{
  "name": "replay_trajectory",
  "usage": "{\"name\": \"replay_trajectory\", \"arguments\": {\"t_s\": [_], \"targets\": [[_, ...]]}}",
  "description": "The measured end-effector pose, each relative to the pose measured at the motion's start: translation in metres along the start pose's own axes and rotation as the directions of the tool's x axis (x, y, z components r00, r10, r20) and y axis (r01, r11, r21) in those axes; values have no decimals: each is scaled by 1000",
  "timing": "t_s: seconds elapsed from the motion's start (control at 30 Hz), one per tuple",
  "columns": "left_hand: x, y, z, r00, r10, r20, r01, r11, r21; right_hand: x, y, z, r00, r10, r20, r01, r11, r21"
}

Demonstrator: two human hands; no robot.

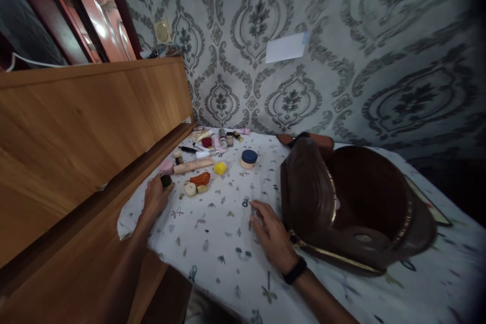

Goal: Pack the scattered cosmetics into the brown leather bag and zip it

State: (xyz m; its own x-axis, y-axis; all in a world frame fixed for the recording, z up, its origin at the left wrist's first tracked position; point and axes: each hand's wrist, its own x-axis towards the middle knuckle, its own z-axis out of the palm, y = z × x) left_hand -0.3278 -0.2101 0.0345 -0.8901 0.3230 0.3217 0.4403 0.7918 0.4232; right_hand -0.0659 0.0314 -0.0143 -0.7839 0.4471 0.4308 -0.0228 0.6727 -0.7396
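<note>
Left hand (pixel 156 193): fingers partly curled at small dark round item (pixel 166 180); firm grip or touch, can't tell. Right hand (pixel 270 230): fingers loosely spread, nothing visible held, near open brown leather bag (pixel 311 187). Beyond, on patterned white cloth (pixel 228 243): navy-lidded beige round jar (pixel 248 159), yellow item (pixel 220 167).

Wall (pixel 224 76): gray, swirly leaf shapes | wooden board (pixel 94 111): brown, at left | bench (pixel 228 233): white cloth, small prints | light: dim

No readable text anywhere (labels too small).
</note>
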Motion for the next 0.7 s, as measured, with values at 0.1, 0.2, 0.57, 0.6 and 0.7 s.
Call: {"name": "replay_trajectory", "arguments": {"t_s": [0.1,0.2,0.57,0.6,0.7], "targets": [[3,-3,1,1000,-11,1,11,999,-53,-1,0,1,1000,-19,-14,18,1000,-9],[3,-4,-1,998,-22,-58,12,986,-166,-1,1,1,1000,-22,-23,21,999,-29],[-30,98,16,911,352,213,-165,786,-596,-1,-20,-8,999,36,-7,-36,997,73],[-38,110,19,885,394,247,-191,792,-579,-1,-20,-8,999,34,-7,-33,996,88],[-59,138,27,800,507,320,-290,794,-534,-3,-16,-4,1000,4,-25,-1,992,128]]}}
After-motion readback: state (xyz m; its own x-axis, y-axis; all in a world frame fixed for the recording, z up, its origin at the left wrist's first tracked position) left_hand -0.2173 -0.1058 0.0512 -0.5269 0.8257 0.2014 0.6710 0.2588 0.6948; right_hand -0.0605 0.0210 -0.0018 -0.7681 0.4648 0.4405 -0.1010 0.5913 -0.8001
